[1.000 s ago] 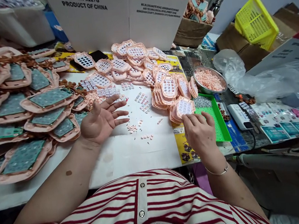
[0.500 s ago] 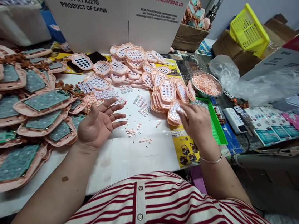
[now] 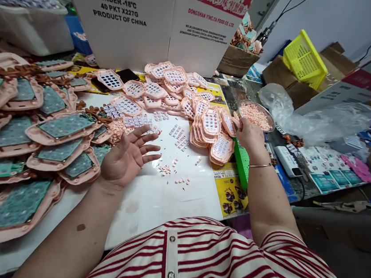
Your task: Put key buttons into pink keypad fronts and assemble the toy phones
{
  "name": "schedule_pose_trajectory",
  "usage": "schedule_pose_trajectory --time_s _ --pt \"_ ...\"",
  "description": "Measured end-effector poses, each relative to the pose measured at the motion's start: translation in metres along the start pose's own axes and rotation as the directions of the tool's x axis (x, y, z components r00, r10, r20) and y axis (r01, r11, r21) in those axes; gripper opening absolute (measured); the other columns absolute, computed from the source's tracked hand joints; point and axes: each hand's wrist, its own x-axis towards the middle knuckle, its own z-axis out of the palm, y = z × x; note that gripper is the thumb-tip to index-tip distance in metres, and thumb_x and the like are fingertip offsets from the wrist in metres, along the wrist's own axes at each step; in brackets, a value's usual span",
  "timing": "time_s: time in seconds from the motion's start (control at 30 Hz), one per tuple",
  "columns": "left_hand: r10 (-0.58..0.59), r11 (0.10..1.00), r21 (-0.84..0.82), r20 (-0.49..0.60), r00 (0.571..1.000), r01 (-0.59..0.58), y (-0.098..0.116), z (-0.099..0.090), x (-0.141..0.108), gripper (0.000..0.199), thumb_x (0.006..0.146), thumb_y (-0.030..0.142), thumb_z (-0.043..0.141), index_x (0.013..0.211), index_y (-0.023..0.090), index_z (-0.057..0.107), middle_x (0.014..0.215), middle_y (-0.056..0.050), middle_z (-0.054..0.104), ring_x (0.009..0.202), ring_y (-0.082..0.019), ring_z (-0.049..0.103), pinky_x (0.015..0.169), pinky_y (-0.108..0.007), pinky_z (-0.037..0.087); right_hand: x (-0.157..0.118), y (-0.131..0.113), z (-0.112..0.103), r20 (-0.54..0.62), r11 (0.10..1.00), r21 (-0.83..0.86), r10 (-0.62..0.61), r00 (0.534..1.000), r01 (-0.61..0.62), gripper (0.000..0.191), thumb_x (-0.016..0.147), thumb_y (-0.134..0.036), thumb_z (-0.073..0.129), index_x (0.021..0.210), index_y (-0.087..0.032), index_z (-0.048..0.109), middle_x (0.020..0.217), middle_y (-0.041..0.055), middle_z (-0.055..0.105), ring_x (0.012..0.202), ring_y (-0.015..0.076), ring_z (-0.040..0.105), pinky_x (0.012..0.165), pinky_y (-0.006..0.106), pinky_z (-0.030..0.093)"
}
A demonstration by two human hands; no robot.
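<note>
My left hand [image 3: 125, 157] is held palm up over the white tabletop, its fingers spread and nothing in it. Beside it are small white printed key pieces [image 3: 130, 122] and a heap of tiny pink parts [image 3: 116, 131]. My right hand [image 3: 251, 138] has reached the right end of the pink perforated shells, fingers closed on the edge of a pink plastic shell [image 3: 236, 120]. Left of that hand, stacked pink shells [image 3: 211, 122] lean together, with one shell [image 3: 222, 148] in front carrying white keys. The right hand and wrist cover part of a green tray [image 3: 242, 164].
Pink shells with green circuit boards [image 3: 66, 124] are piled at left. A metal bowl [image 3: 272, 122] of pink bits stands beyond my right hand. A printed white carton [image 3: 147, 36] rises behind. At right are plastic bags [image 3: 330, 116], a yellow basket [image 3: 305, 60] and a white power strip [image 3: 287, 161].
My right hand has moved right and slightly forward, from the front shell with keys to the shell at the row's right end. My left hand stays open in nearly the same place.
</note>
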Motion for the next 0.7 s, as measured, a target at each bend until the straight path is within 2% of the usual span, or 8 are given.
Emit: schedule_pose_trajectory --time_s 0.1,0.2,0.43,0.53,0.6,0.7 --pt "-0.004 1.000 0.015 -0.002 1.000 0.004 -0.003 -0.001 0.001 0.066 0.067 0.062 0.079 0.119 0.021 0.068 0.114 -0.009 0.067 0.090 -0.023 0.068 0.075 -0.037 0.063 -0.006 0.001 0.002 -0.089 0.998 0.061 -0.010 0.996 0.015 0.030 0.095 -0.021 0.039 0.109 -0.015 0.065 0.100 0.0177 0.073 0.086 0.0257 0.064 0.068 0.033 0.034" --pt "-0.003 1.000 0.030 -0.016 1.000 0.004 -0.004 -0.002 0.001 0.067 0.067 0.062 0.079 0.119 0.022 0.068 0.115 -0.009 0.067 0.090 -0.023 0.068 0.074 -0.037 0.063 -0.014 -0.002 0.005 -0.180 0.997 0.083 0.008 0.984 0.007 0.031 0.096 -0.021 0.038 0.110 -0.014 0.064 0.097 0.0170 0.073 0.083 0.0253 0.064 0.069 0.033 0.037" --pt "-0.026 0.999 0.036 -0.021 0.999 0.027 -0.006 -0.004 0.002 0.067 0.066 0.062 0.079 0.119 0.022 0.069 0.115 -0.009 0.066 0.090 -0.023 0.067 0.075 -0.037 0.063 -0.030 -0.009 0.008 -0.398 0.982 0.134 -0.068 0.915 0.132 0.041 0.100 -0.024 0.033 0.123 -0.010 0.064 0.106 0.0177 0.074 0.095 0.0263 0.067 0.083 0.038 0.046" --pt "-0.027 0.999 0.038 -0.020 0.999 0.027 -0.007 -0.005 0.002 0.067 0.066 0.062 0.080 0.119 0.022 0.069 0.115 -0.009 0.066 0.091 -0.023 0.067 0.075 -0.037 0.063 -0.037 -0.021 -0.002 -0.439 0.957 0.094 -0.209 0.874 0.276 0.041 0.101 -0.021 0.034 0.130 -0.014 0.061 0.122 0.0155 0.071 0.111 0.0263 0.064 0.093 0.041 0.045" --pt "-0.024 0.999 0.042 -0.020 1.000 0.025 -0.007 -0.005 0.002 0.067 0.066 0.061 0.080 0.119 0.022 0.069 0.115 -0.009 0.066 0.091 -0.023 0.067 0.075 -0.037 0.063 -0.042 -0.033 -0.011 -0.422 0.927 0.041 -0.322 0.848 0.372 0.041 0.102 -0.020 0.034 0.134 -0.017 0.060 0.128 0.0133 0.069 0.117 0.0261 0.061 0.095 0.042 0.043" --pt "-0.016 0.999 0.037 -0.017 1.000 0.016 -0.007 -0.005 0.002 0.067 0.066 0.061 0.080 0.119 0.021 0.069 0.114 -0.009 0.067 0.091 -0.023 0.067 0.075 -0.037 0.063 -0.048 -0.052 -0.024 -0.336 0.885 -0.041 -0.449 0.828 0.463 0.039 0.101 -0.019 0.035 0.129 -0.018 0.062 0.122 0.0111 0.071 0.108 0.0261 0.062 0.090 0.042 0.041"
